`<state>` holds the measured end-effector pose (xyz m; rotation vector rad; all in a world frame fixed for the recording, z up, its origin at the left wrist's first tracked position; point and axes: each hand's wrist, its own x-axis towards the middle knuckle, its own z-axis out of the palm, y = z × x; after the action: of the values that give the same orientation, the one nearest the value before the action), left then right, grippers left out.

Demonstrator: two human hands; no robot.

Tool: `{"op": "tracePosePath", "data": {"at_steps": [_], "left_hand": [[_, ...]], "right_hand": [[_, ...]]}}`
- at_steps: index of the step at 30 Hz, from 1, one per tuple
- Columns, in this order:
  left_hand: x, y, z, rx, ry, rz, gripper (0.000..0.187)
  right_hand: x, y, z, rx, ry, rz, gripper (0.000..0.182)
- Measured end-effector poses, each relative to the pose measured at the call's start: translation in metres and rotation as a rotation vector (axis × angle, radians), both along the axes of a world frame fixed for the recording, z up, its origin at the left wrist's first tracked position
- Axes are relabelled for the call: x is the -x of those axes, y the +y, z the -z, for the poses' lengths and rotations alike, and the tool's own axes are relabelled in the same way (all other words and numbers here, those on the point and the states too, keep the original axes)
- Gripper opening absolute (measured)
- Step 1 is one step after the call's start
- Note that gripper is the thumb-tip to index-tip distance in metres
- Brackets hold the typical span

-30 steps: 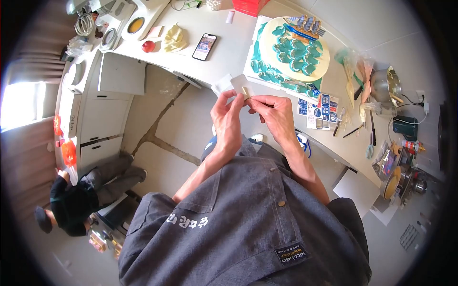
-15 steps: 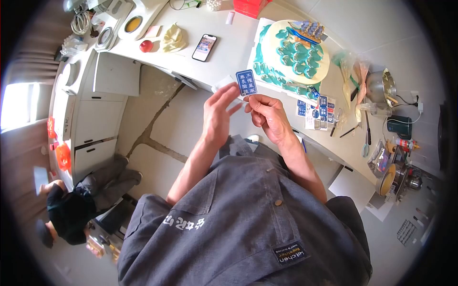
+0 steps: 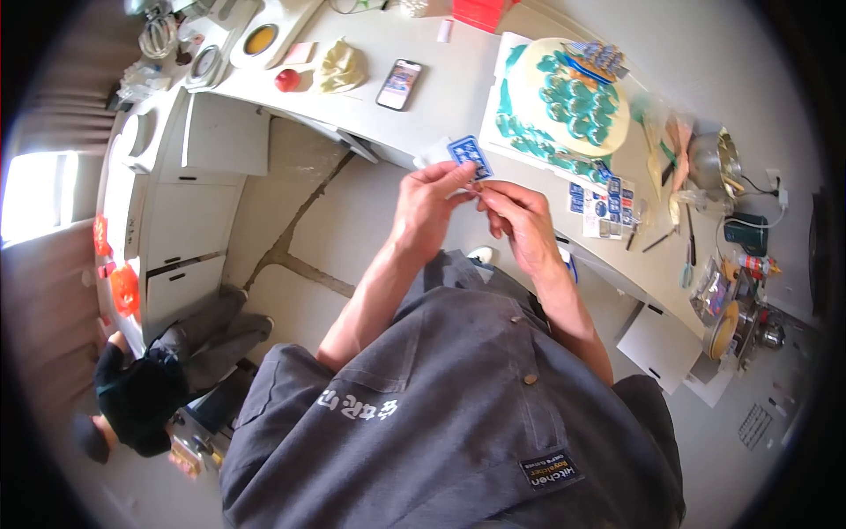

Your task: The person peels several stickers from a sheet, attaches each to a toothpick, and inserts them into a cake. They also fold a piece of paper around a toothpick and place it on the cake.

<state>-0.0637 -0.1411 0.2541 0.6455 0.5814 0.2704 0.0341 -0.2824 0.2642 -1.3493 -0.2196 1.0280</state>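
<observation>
Overhead, both hands met in front of the chest, off the near edge of the white counter (image 3: 441,93). Left hand (image 3: 429,207) and right hand (image 3: 522,216) pinched a small blue printed card (image 3: 469,157) together between their fingertips, the card tilted and held over the floor, just short of the counter's edge.

Counter ran diagonally across the top. A round cake (image 3: 573,93) with teal wave piping sat on a white board near the middle; its ship-shaped topper was at the far edge. A sheet of blue stickers (image 3: 604,201) lay at the near edge, just beside the cake. A smartphone (image 3: 398,85) lay farther left, past it a cream-coloured lump (image 3: 341,69) and a red ball (image 3: 286,80). Pots and tools (image 3: 723,176) crowded the right end; fisheye blur made them hard to sort.

Floor was pale with cracked seams. Another person (image 3: 150,388) in dark clothes crouched at lower left, partly cut off. Card lettering unreadable.
</observation>
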Motion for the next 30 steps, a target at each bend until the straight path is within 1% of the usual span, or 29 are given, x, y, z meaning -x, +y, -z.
{"op": "tracePosePath", "data": {"at_steps": [2,4,6,11,15,18,20,21,24,25,28,29,30], "left_hand": [[0.003,0.0,-0.005,-0.053,0.045,0.004,0.015],[0.007,0.001,0.002,-0.187,0.046,0.015,0.017],[0.01,0.001,0.003,-0.231,0.054,0.036,0.016],[0.014,-0.003,0.0,-0.276,0.083,0.007,0.019],[0.015,0.0,-0.003,-0.309,0.064,0.02,0.022],[0.017,0.0,-0.005,-0.355,0.1,0.031,0.023],[0.015,0.0,0.003,-0.388,0.115,-0.004,0.024],[0.014,0.0,0.008,-0.404,0.121,-0.021,0.025],[0.005,0.012,0.022,-0.53,0.266,-0.003,0.027],[-0.001,0.015,0.027,-0.568,0.276,-0.031,0.029],[-0.022,0.025,0.039,-0.716,0.29,-0.013,0.029],[-0.031,0.029,0.041,-0.751,0.315,0.015,0.03],[-0.041,0.034,0.047,-0.731,0.316,0.061,0.029]], "right_hand": [[0.005,-0.001,0.0,0.001,-0.007,0.013,0.022],[0.008,-0.003,0.002,0.026,-0.01,0.038,0.022],[0.011,-0.004,0.004,0.006,0.015,0.042,0.022],[0.017,-0.002,0.002,-0.014,0.014,0.058,0.021],[0.022,-0.001,0.001,-0.006,-0.049,0.057,0.02],[0.021,-0.002,0.007,0.019,-0.11,0.035,0.021],[0.021,-0.004,0.013,0.035,-0.158,0.02,0.024],[0.02,-0.007,0.018,0.042,-0.169,0.01,0.034],[0.02,-0.019,0.024,0.182,-0.157,0.059,0.036],[0.02,-0.025,0.029,0.202,-0.134,0.082,0.036],[0.02,-0.052,0.047,0.271,-0.073,0.153,0.037],[0.02,-0.059,0.05,0.289,-0.059,0.174,0.036],[0.02,-0.067,0.052,0.307,-0.043,0.193,0.036]]}}
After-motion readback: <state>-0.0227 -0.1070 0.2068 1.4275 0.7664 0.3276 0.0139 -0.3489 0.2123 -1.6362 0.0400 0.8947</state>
